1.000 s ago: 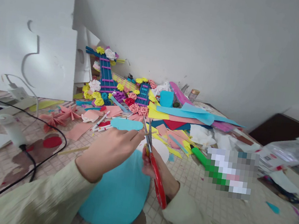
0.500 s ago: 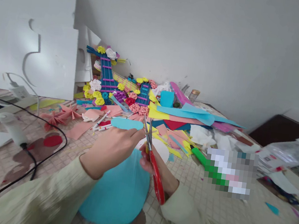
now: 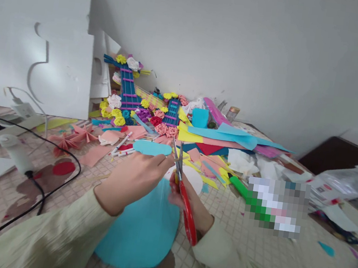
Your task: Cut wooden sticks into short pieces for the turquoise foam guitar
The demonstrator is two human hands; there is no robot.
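Red-handled scissors rest in my right hand, their metal blades pointing up and away, slightly parted. The fingers of that hand curl behind the handles, and a small yellow bit shows beside them. My left hand is closed in a pinch, with its fingertips right beside the blades. Whatever it pinches is hidden by the fingers. Below both hands lies a large rounded sheet of blue paper. A white round piece is partly covered by my right hand. Just beyond my left hand lies a blue oval cutout.
Paper scraps, paper flowers and blue strummed-instrument shapes crowd the table's back. White markers lie behind my left hand. A glue gun with a black cable stands left. A plastic bottle lies at right.
Very little differs. My right hand's fingers have shifted slightly at the scissors, while the left hand keeps its pinch in nearly the same place.
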